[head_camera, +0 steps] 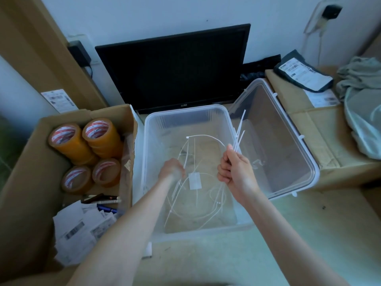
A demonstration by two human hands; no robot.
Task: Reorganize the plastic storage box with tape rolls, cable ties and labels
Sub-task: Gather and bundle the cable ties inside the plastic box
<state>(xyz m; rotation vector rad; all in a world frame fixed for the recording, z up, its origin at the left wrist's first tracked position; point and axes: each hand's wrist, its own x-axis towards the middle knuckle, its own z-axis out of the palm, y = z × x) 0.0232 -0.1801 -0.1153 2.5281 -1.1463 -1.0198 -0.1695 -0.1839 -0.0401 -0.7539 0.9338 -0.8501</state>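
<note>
A clear plastic storage box (185, 112) stands in the middle, with loose white cable ties (206, 215) and a small white label tag (194, 181) lying inside. My right hand (237, 170) is over the box's right side, shut on a bunch of white cable ties (239, 133) that stick upward. My left hand (172, 169) reaches into the box and pinches one cable tie near the tag. Several brown tape rolls (103, 139) stand in a cardboard box (31, 182) to the left, above paper labels (80, 232).
The box's clear lid (288, 145) lies tilted to the right, partly on a flat cardboard carton (321, 129). A black monitor (175, 67) leans against the wall behind. Pens (103, 201) lie in the cardboard box. A dark mailer bag (303, 73) and plastic bags (362, 120) sit far right.
</note>
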